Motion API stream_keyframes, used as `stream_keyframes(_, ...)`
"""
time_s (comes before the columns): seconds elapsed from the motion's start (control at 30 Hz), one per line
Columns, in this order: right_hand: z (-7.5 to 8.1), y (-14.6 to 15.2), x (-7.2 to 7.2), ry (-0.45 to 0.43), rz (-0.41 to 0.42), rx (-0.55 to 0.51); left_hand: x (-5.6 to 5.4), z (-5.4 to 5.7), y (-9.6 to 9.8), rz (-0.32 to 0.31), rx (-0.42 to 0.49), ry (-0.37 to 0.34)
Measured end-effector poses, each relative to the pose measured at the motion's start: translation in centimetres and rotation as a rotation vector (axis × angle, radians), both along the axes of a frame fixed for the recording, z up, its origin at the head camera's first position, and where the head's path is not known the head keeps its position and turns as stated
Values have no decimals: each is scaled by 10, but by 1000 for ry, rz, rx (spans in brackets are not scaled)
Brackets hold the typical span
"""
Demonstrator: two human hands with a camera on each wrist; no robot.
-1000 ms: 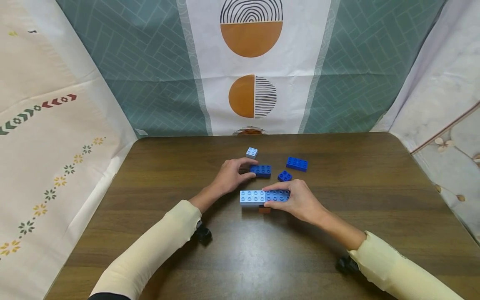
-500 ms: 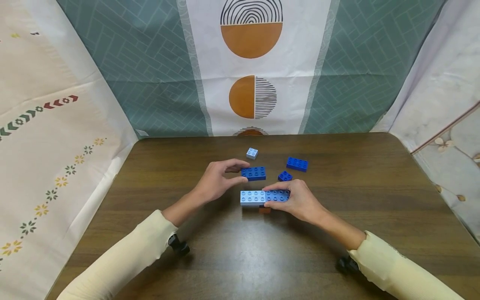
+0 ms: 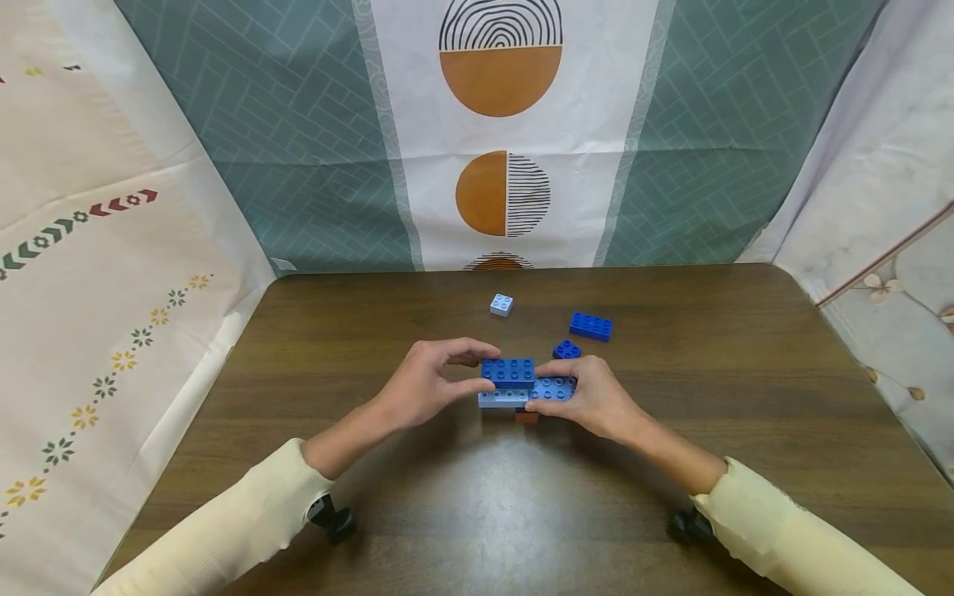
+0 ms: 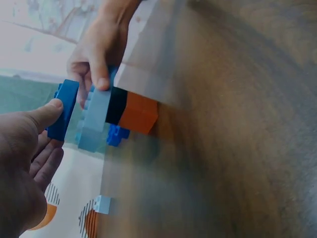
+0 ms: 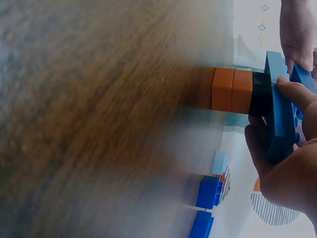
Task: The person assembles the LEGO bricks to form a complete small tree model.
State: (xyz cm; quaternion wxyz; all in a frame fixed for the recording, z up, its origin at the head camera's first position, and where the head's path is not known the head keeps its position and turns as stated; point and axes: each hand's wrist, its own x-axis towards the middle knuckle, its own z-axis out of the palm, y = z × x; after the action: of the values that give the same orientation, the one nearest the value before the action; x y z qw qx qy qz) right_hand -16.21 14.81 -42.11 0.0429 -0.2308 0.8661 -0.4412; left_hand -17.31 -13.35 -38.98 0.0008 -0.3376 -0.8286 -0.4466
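My left hand (image 3: 428, 385) pinches a blue brick (image 3: 508, 370) between thumb and fingers, studs up. It hovers over the light blue brick (image 3: 503, 401); a gap shows between the two in the left wrist view. Side by side with the light blue brick is a mid-blue brick (image 3: 555, 389), which my right hand (image 3: 602, 403) grips by its long sides. Both top a narrow column made of a dark brick (image 5: 260, 93) over two orange bricks (image 5: 232, 90), standing on the table. The light blue brick juts out left of the column.
Behind the column, a small blue brick (image 3: 566, 349) and a longer blue brick (image 3: 591, 326) lie to the right on the wooden table (image 3: 358, 314). A small pale blue brick (image 3: 502, 305) lies farther back. Patterned cloths (image 3: 298, 165) hang round the table.
My left hand has lifted the blue brick from behind the column and brought it left, then nearer, over the light blue brick. My right hand has kept its grip in place.
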Motion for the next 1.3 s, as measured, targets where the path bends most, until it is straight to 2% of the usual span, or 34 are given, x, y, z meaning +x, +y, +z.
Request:
stream_keyframes(0.4,-1,1,0,-13,-1,-12,8,-9,6,-18,-32,58)
stream_keyframes(0.6,-2,1,0,-14,9,-16,10,-12,7,7,-44,70)
stream_keyframes(1.0,-3,1,0,-14,12,-15,13,-17,12,33,-80,22)
stream_keyframes(1.3,-4,4,1,-7,30,-40,14,-18,13,33,-91,27)
